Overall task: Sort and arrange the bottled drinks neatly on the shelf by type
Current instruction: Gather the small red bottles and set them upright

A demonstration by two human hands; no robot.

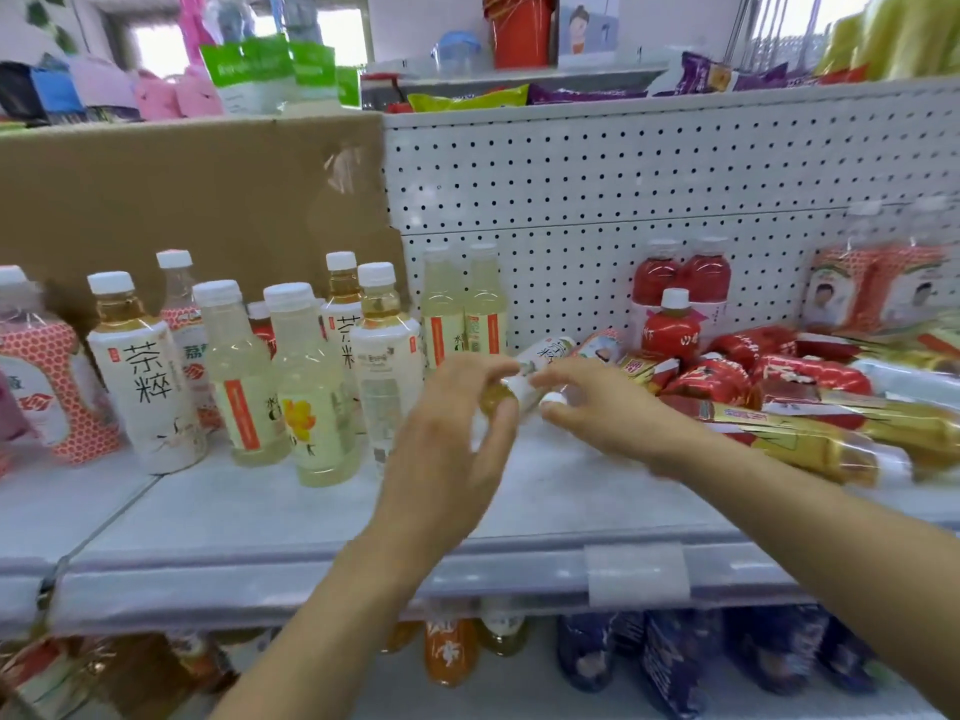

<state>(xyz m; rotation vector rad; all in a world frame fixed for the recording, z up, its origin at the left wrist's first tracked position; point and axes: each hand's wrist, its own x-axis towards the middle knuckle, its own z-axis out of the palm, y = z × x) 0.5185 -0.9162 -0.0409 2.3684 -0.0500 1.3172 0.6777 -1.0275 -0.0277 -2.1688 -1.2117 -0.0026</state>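
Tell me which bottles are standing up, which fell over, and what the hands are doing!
tipped tea bottle, lying on its side between the hands
left hand, gripping its amber end
right hand, on that bottle, grip too blurred to tell
standing tea bottle, upright, capped
pale yellow bottles, upright, capped
small red bottle, upright, capped
red-wrapped drinks, lying in a heap
gold-wrapped drinks, lying down

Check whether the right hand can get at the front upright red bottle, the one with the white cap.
Probably yes, from above. The upright red bottle stands clear above the lying red bottles before it, but the right hand is touching the lying tea bottle now.
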